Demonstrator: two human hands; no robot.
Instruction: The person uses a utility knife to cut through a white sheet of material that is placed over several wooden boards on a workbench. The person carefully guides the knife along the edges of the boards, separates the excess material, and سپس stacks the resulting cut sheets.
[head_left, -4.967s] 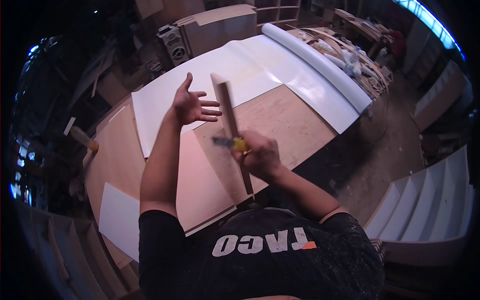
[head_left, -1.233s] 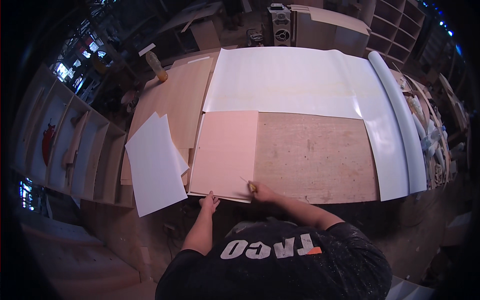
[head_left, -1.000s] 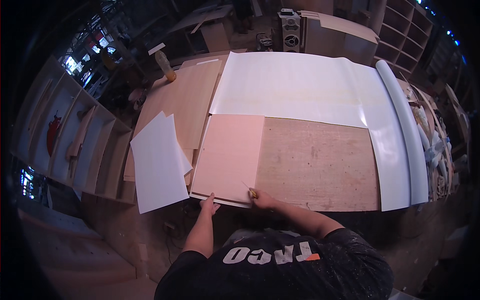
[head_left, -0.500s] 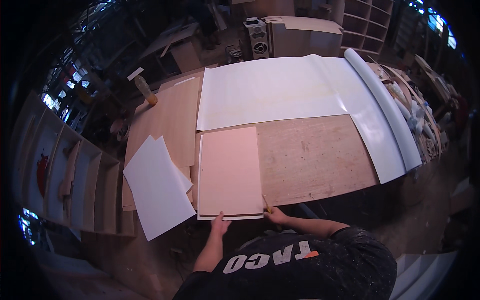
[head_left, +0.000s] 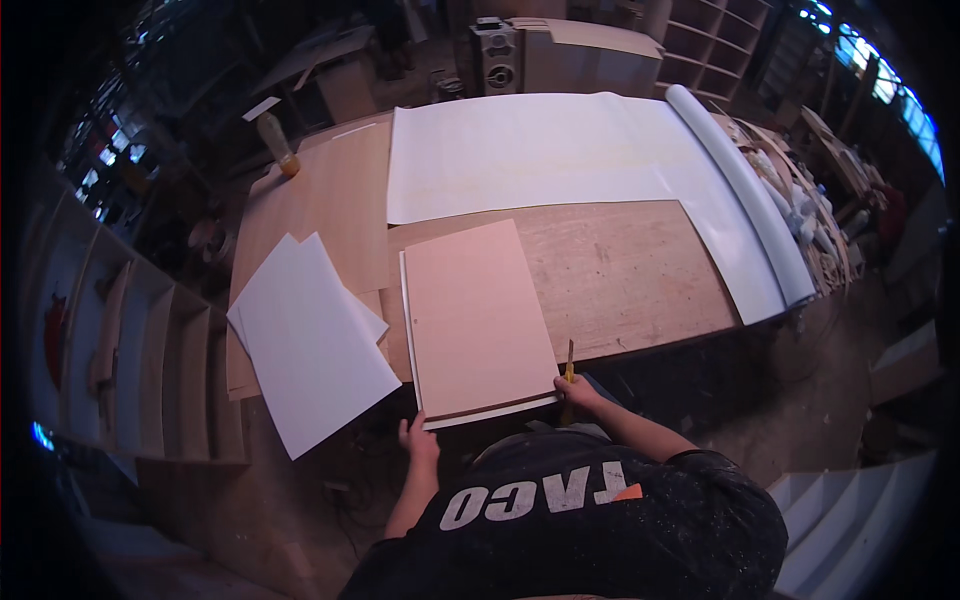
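Note:
A tan rectangular panel point(head_left: 483, 325) lies over a white sheet point(head_left: 408, 330), which shows as a thin strip along its left and near edges. The panel is turned slightly, its near end at the table's front edge. My left hand point(head_left: 421, 441) is at the near left corner, fingers apart, a fingertip touching the corner. At the near right corner, my right hand point(head_left: 578, 390) is closed around a yellow utility knife point(head_left: 570, 366) whose blade points up and away from me. That hand also touches the panel's corner.
The wooden table point(head_left: 630, 270) carries a partly unrolled white sheet roll point(head_left: 745, 190) at the back and right. Loose white sheets point(head_left: 310, 350) lie at left on plywood point(head_left: 345, 190). A bottle point(head_left: 277, 145) stands at the far left. Shelving point(head_left: 150, 350) is left; scraps point(head_left: 800, 215) lie right.
The panel and white sheet have turned, their near right corner swinging right. My left hand has slid from the near edge to the left corner; my right hand has moved right with the knife raised.

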